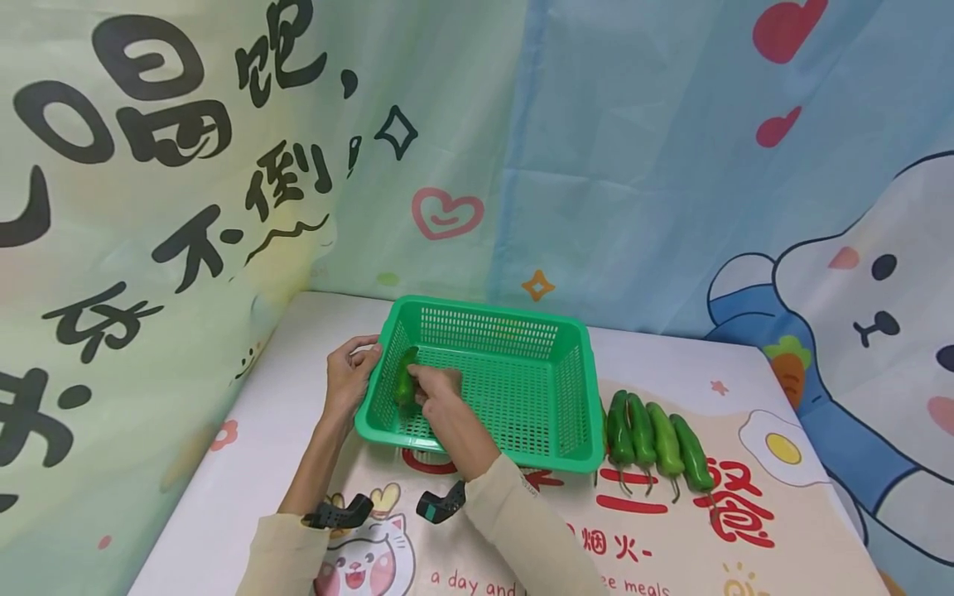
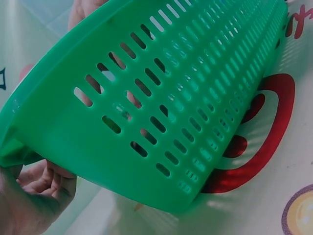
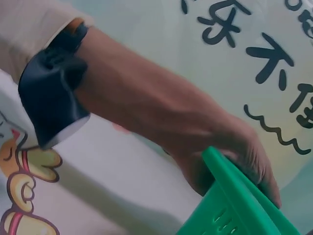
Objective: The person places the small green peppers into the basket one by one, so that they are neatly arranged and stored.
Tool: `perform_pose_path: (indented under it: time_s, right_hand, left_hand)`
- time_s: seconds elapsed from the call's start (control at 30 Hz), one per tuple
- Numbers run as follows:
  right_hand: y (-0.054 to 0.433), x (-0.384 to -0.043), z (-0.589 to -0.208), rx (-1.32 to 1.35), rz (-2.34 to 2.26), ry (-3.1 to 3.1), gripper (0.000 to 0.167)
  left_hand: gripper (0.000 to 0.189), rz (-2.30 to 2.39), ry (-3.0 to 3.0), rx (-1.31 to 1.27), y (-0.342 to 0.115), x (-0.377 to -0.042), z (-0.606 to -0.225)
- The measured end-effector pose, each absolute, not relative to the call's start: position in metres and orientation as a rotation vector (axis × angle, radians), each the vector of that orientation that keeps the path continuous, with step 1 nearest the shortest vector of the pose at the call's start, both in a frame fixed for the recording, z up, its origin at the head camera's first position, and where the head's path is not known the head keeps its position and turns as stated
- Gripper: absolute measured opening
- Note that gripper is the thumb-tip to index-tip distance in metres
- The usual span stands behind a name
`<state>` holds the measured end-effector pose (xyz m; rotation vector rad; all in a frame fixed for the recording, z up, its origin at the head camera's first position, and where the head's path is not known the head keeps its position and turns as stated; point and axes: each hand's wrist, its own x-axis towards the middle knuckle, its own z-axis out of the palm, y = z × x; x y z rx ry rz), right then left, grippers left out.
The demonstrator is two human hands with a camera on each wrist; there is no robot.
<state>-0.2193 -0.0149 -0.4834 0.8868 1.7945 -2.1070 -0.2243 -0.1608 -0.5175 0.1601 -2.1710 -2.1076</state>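
Observation:
A green plastic basket (image 1: 477, 447) with slotted walls sits on the table. My left hand (image 1: 350, 379) grips its left rim, thumb on the edge and fingers curled round it; the left wrist view shows the same hand (image 2: 36, 196) under the rim corner. Inside the basket, along the left wall, lies a long green pepper (image 1: 404, 385). My right hand (image 1: 441, 393) reaches down over the front of the basket and pinches the pepper at its side. Through the wall slots in the left wrist view, parts of this hand show.
Several green peppers (image 1: 665, 447) lie in a row just right of the basket, stems toward me. A printed cloth (image 1: 522, 530) with red lettering covers the table. Printed curtains (image 1: 611, 165) stand behind and to the left.

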Motion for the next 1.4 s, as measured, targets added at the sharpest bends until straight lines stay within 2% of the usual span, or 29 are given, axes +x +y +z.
perform_pose_path:
  time_s: [0.57,1.03,1.4]
  right_hand:
    - [-0.016,-0.217,-0.483,0.903,-1.973,1.913,0.044]
    - [-0.009,-0.211,-0.479,0.905,-2.071,1.851,0.037]
    - [0.009,-0.203,-0.480,0.849,-2.128,1.773,0.070]
  left_hand:
    - [0.034,-2.140,-2.163,0.161,-0.161,-0.224,-0.518]
    - [0.035,-2.106,-2.180,0.172,-0.161,-0.224,-0.512]
    - [0.037,-2.100,-2.192,0.180,-0.161,-0.222,-0.513]
